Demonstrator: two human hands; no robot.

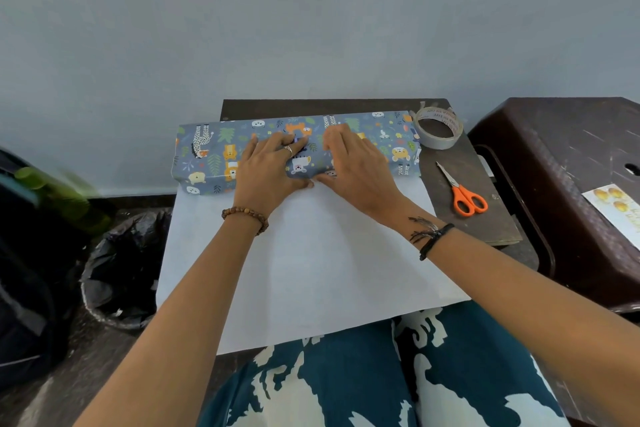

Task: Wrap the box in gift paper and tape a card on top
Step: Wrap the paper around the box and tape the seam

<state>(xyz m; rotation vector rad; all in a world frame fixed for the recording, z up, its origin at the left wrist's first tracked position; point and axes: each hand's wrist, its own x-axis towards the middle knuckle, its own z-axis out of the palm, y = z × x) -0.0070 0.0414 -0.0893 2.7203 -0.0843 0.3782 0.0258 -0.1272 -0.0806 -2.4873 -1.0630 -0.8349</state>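
Head view: both hands (273,170) (356,166) flat on gift paper (214,156).

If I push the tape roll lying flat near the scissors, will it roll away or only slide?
The tape roll lies flat on its side on the dark board, so it will probably slide, not roll. It looks hollow and thin-walled, so likely light. Set on edge, it could roll off.

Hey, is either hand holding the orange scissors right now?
No, the orange scissors lie untouched on the dark board, while the left hand and right hand both press on the gift paper.
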